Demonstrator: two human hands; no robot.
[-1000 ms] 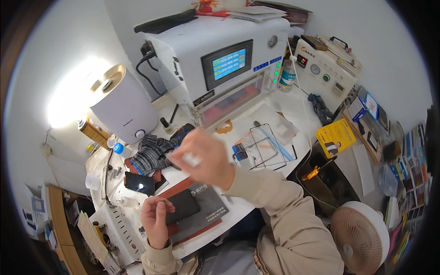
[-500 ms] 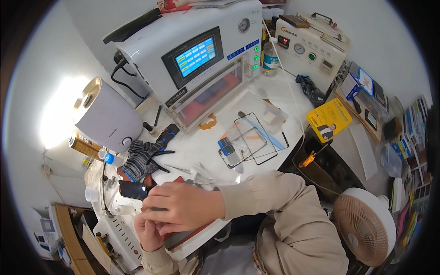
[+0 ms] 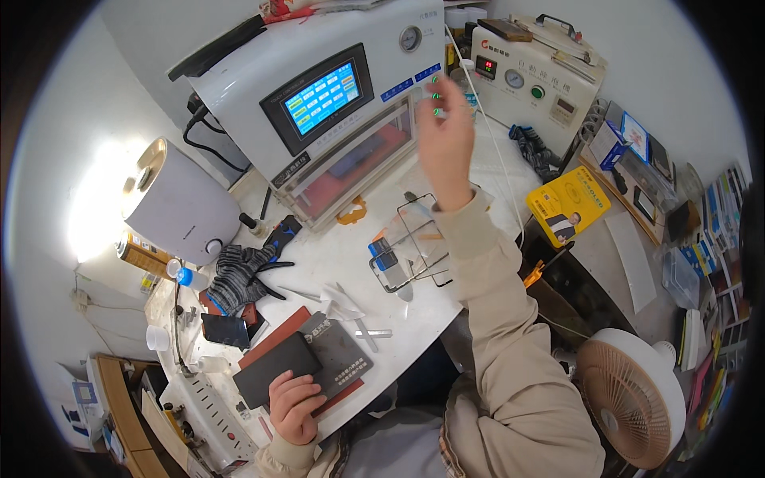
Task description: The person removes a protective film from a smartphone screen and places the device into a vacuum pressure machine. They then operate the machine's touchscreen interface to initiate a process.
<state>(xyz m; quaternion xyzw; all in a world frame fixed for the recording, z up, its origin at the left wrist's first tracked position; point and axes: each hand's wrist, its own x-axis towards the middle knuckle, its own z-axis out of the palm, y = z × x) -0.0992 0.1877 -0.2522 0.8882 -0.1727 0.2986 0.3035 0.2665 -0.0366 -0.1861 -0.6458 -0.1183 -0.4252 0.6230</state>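
Observation:
My left hand [image 3: 296, 408] is closed on the lower edge of a flat dark panel [image 3: 276, 370], its fingers curled over the top face. The panel lies tilted over a dark grey printed mat [image 3: 339, 354], which rests on a reddish-brown pad [image 3: 280, 330]. My right hand [image 3: 448, 147] is raised at the front of a large white machine [image 3: 239, 95], beside its green-lit buttons [image 3: 436, 96]. Its thumb stands apart from the slightly blurred fingers, and nothing shows in it. Whether a finger touches a button I cannot tell.
Left of the mat lie a phone [image 3: 225, 330] and a striped glove [image 3: 239, 279]. Tweezers [image 3: 368, 334] and a white wipe [image 3: 340, 303] are beyond it. Thin black frames [image 3: 414, 247] lie under my right forearm. A fan [image 3: 629, 398] stands at right.
My right hand has left my left hand and moved up and right to the machine's buttons. My left hand has shifted right, and the dark panel and mat are now uncovered.

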